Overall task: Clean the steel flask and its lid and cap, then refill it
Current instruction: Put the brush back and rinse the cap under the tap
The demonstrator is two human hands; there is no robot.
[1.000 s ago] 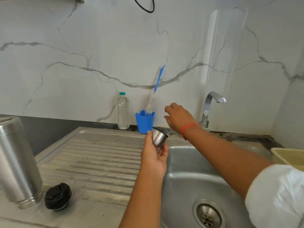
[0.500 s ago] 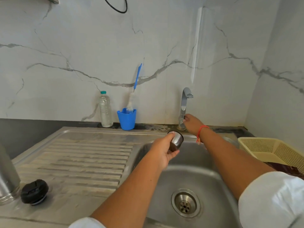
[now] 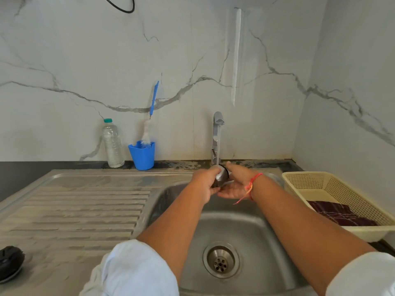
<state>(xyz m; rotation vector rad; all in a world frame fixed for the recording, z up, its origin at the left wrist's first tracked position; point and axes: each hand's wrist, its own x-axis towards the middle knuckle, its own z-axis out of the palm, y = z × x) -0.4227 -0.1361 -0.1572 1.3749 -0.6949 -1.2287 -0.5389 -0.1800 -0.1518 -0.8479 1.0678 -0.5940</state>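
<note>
A small steel cap [image 3: 221, 177] sits under the tap [image 3: 218, 124], and a thin stream of water runs onto it. My left hand [image 3: 204, 183] grips the cap from the left. My right hand [image 3: 237, 182] cups it from the right and below, fingers curled against it. Both hands are over the sink basin [image 3: 245, 229]. The black lid [image 3: 9, 263] lies on the draining board at the lower left edge. The steel flask is out of view.
A clear plastic bottle [image 3: 112, 144] and a blue cup [image 3: 142, 155] holding a bottle brush [image 3: 149, 124] stand at the back wall. A cream basket [image 3: 342, 195] with a dark cloth sits right of the sink. The ribbed draining board [image 3: 81, 210] lies left.
My right hand left the tap handle and joined the left on the cap. Water now runs from the tap. The view shifted right, so the flask is gone from sight.
</note>
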